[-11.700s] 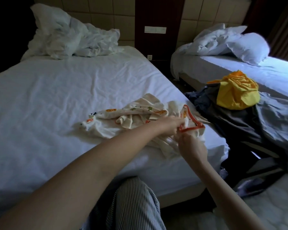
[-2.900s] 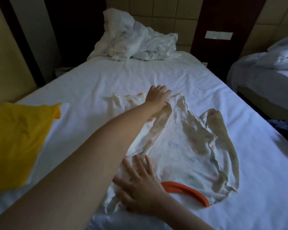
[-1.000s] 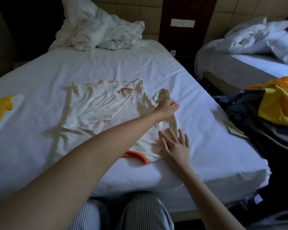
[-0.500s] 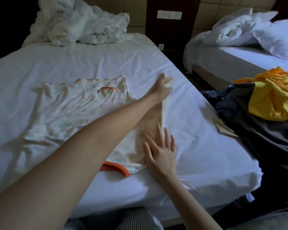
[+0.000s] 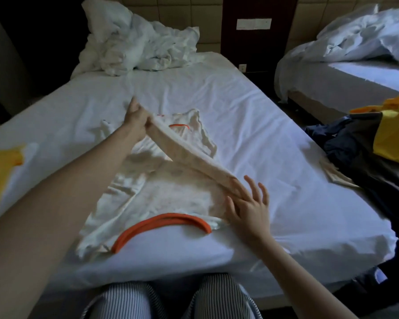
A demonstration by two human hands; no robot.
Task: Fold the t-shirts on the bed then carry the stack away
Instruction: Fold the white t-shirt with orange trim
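A cream t-shirt with an orange collar lies flat on the white bed, collar toward me. My left hand grips the shirt's right edge near its far end and holds that side lifted over the middle of the shirt. The raised strip runs taut down to my right hand, which rests flat with spread fingers on the shirt's near right corner. A yellow t-shirt lies at the bed's left edge.
Crumpled white bedding is heaped at the head of the bed. To the right, a pile of dark clothes with a yellow garment on top sits beside a second bed. My striped trouser legs are against the bed's near edge.
My left hand has closed on the shirt's right side and carried it up and leftward over the shirt. My right hand stays pressed on the near right corner.
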